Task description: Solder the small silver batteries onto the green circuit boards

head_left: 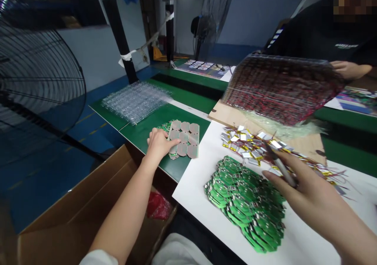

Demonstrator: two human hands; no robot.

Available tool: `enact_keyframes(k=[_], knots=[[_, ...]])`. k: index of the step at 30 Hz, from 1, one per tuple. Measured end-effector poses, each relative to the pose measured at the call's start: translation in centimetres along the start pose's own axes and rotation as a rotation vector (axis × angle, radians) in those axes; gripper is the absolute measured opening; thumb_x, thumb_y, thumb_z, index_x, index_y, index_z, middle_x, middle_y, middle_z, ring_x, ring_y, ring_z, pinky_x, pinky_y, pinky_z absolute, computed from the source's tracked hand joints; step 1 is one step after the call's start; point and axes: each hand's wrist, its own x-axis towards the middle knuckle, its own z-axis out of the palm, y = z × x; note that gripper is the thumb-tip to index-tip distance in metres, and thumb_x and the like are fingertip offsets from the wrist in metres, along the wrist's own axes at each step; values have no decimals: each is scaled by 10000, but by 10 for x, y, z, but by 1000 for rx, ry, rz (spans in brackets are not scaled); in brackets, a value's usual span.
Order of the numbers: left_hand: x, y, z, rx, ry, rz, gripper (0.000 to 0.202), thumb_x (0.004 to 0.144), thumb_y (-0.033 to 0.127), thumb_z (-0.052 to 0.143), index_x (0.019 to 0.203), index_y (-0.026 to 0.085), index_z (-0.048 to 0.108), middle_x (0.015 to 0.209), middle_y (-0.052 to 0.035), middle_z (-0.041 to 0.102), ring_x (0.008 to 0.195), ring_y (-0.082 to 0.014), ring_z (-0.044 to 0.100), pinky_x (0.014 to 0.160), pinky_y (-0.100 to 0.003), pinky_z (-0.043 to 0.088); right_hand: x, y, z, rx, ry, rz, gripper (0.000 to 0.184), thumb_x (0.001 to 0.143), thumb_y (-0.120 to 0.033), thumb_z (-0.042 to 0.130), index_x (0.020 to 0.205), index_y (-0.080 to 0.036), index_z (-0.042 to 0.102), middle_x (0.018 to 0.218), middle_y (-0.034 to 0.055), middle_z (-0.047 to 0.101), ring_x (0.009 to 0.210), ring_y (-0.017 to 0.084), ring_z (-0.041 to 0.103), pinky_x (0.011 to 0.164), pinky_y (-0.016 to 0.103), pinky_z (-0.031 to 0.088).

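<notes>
My left hand (159,143) grips the left edge of a circuit board panel (185,138), thumb on its greyish face. The panel lies on the green table mat over other green boards. My right hand (306,182) is closed around a slim, pen-like tool (282,166) with a dark tip; motion blur hides its exact kind. That tip is over a loose spread of small silver battery cells (250,153) with yellow tape and thin wires. Below and left of the right hand sits a thick stack of green circuit boards (244,202) on a white sheet (193,186).
Clear plastic trays (137,100) lie at the back left. Across the table, a co-worker's hand (350,69) holds a tilted tray (282,88) of red and dark wired parts above a wooden board (309,144). A cardboard box (88,202) and a large fan (44,72) stand at left.
</notes>
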Motion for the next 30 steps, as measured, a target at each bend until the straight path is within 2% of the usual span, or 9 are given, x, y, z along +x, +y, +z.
enact_keyframes(k=[8,11,14,17,20,22,24,27,30], knots=[[-24,5,-18,-477,-154,24,336,841,429,693,1021,170,576,779,-46,727,692,-219,706,663,-344,552,-49,-21,-2,722,-22,250,424,706,-570,769,1029,-301,722,1136,101,744,1041,325,694,851,404,582],[-47,-2,-32,-651,-162,121,483,858,435,703,1246,168,596,955,-88,788,823,-243,752,762,-376,593,-67,-46,6,1188,-293,436,466,712,-540,794,1071,-256,706,1021,134,746,839,293,717,714,396,613],[-72,-19,-51,-760,-96,298,291,842,358,772,1078,189,759,977,-86,802,901,-258,752,849,-390,591,-80,-79,13,1507,-553,568,430,805,-538,726,1103,-232,678,954,114,725,734,223,666,615,352,569],[-98,-39,-67,-743,-118,463,181,823,383,792,820,206,830,932,-103,804,1007,-323,734,936,-460,569,-90,-105,25,1624,-676,631,537,756,-628,753,1110,-235,656,885,59,694,665,169,624,569,288,492],[-124,-54,-69,-689,-80,643,75,845,277,782,883,264,846,1069,-95,794,1171,-337,677,1006,-476,542,-101,-119,45,1516,-724,638,603,632,-542,896,1101,-261,641,702,-54,577,581,82,516,556,199,388],[-142,-62,-63,-770,65,500,133,818,228,805,921,306,837,1386,-42,666,1356,-326,546,1113,-440,469,-106,-124,59,1413,-698,587,580,626,-488,915,1085,-267,636,695,-75,547,614,75,485,589,182,369],[-158,-68,-57,-980,127,166,291,877,295,753,1150,393,762,1548,22,514,1441,-288,451,1170,-419,404,-107,-127,71,1319,-637,494,510,704,-489,855,1101,-273,618,776,-60,587,697,104,516,650,194,399],[-177,-76,-53,-1298,-85,-337,506,921,582,607,1375,359,622,1478,-58,592,1402,-321,498,1151,-487,414,-104,-129,84,1169,-622,329,404,815,-448,742,1147,-283,580,877,-41,625,795,148,564,732,227,443],[-187,-82,-56,-1316,-296,-606,519,791,480,804,1223,201,733,1266,-143,731,1276,-384,609,1097,-507,467,-99,-128,90,1174,-728,219,395,848,-423,706,1187,-290,553,1008,-17,658,942,190,608,862,276,469]])
